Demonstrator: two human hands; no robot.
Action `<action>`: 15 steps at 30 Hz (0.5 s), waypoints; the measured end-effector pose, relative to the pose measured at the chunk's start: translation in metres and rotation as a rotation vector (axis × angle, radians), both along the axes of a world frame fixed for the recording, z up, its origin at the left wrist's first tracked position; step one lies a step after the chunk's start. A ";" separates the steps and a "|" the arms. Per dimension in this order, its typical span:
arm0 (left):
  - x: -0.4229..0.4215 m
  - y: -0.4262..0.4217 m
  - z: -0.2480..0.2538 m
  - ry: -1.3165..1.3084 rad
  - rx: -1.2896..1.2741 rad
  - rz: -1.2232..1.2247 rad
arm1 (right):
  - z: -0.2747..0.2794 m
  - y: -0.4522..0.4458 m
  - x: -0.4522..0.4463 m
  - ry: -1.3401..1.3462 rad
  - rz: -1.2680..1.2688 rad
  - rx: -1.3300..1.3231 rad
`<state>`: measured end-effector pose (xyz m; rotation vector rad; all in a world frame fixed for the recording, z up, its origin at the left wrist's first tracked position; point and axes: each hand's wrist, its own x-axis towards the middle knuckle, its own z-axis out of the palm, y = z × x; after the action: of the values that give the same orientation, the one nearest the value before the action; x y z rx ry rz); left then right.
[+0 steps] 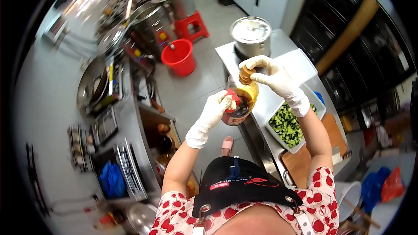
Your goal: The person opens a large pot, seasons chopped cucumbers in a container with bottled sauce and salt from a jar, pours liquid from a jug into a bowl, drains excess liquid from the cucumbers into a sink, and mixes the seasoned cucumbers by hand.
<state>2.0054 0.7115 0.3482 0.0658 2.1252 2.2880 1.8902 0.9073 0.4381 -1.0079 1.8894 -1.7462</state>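
Note:
My left hand (217,109), in a white glove, is closed around the red handle (233,100) of a clear plastic jug (237,119) with dark contents and a red-and-white label. The jug is held up in the air beside the metal table. My right hand (270,74), also gloved, pinches a small brown ridged piece (246,75), which looks like a cap, between thumb and fingers at the jug's upper end. Whether this piece touches the jug's mouth I cannot tell. Below my right wrist, a white tub of diced green vegetable (285,124) stands on the table.
A lidded metal pot (251,35) stands at the table's far end, and a brown cutting board (300,167) lies nearer me. Across the floor are a red bucket (178,58) and a red stool (192,26). A steel counter (130,117) runs along the left.

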 end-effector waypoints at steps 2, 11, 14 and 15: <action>0.038 -0.004 0.003 0.021 -0.018 0.082 | 0.005 -0.011 0.022 0.061 0.103 0.002; 0.201 -0.009 0.019 -0.053 -0.061 0.392 | 0.014 -0.075 0.101 0.400 0.671 0.130; 0.247 -0.009 0.020 -0.093 -0.054 0.511 | 0.028 -0.100 0.134 0.606 0.784 0.108; 0.260 -0.007 0.024 -0.089 -0.061 0.552 | 0.034 -0.107 0.147 0.717 0.806 0.119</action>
<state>2.2651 0.7045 0.3720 -0.6933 2.3895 2.4088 2.0371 0.8001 0.4721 -2.1506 1.5092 -0.8409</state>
